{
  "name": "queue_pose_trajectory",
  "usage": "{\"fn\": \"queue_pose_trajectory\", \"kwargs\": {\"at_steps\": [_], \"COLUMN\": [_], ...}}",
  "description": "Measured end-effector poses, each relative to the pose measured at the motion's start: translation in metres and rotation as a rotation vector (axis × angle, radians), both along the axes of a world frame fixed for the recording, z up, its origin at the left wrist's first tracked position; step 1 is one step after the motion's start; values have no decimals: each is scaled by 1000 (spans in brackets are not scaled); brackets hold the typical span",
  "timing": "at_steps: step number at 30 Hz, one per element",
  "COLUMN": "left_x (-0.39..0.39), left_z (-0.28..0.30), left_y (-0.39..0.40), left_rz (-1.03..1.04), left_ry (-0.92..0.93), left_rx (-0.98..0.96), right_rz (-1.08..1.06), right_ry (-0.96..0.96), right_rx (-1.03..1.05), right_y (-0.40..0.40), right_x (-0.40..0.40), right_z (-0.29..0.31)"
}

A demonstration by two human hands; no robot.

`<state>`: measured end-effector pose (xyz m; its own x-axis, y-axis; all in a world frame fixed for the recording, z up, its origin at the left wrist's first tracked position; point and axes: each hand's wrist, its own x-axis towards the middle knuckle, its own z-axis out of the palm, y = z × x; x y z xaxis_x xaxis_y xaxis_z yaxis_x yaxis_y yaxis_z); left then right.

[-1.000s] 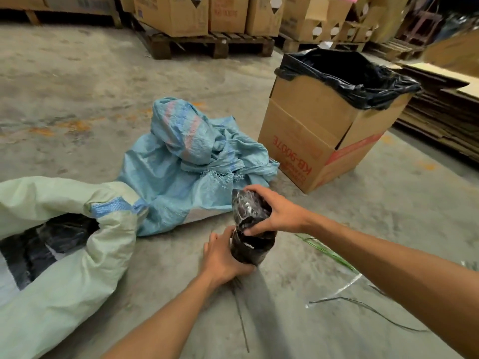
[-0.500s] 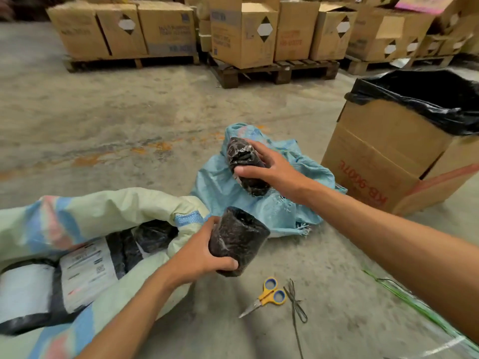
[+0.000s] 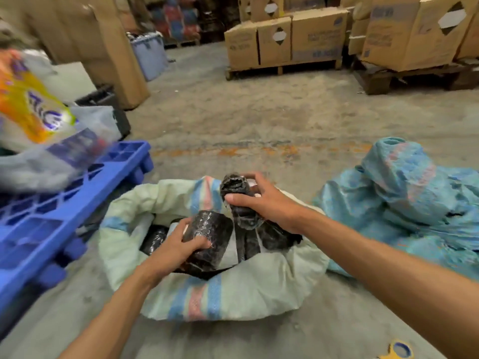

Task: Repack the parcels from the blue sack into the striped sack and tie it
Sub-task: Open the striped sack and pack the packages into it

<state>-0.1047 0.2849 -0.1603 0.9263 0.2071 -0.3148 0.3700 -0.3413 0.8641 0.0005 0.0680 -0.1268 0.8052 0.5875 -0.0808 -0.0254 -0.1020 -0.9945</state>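
Both hands moved from the blue sack (image 3: 404, 203) at 3 o'clock to over the striped sack (image 3: 207, 299). Left hand (image 3: 176, 244) grips one black parcel (image 3: 210, 237), right hand (image 3: 264, 203) another (image 3: 237, 195). Drop-in looks next; tying not yet started

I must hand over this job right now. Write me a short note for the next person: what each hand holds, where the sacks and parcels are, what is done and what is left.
Left hand: grips a black wrapped parcel over the mouth of the striped sack.
Right hand: grips a second black parcel, also above the sack mouth.
Striped sack: open on the floor in front of you, several black parcels already inside.
Blue sack: crumpled on the floor at the right; whether anything is left inside cannot be seen.
Done: part of the repacking.
Left: drop these two parcels in, check the blue sack, then tie the striped sack. Scissors lie near the bottom right.
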Motion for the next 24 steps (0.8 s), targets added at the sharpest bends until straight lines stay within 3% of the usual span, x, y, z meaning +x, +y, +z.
{"fn": "queue_pose_trajectory", "kwargs": {"at_steps": [4, 9, 16, 24], "left_x": [-11, -2, 34, 55], "left_z": [-12, -22, -34, -47], "left_y": [33, 57, 51, 64], "left_rz": [247, 332, 316, 163], "left_ry": [9, 76, 223, 479], "left_rx": [271, 578, 917, 1269], "right_rz": [90, 199, 306, 445], "right_ry": [24, 16, -296, -714], "right_rx": [-99, -225, -665, -805], "right_y": [41, 84, 136, 134], "right_x": [1, 1, 14, 27], "right_z": [-31, -59, -98, -129]}}
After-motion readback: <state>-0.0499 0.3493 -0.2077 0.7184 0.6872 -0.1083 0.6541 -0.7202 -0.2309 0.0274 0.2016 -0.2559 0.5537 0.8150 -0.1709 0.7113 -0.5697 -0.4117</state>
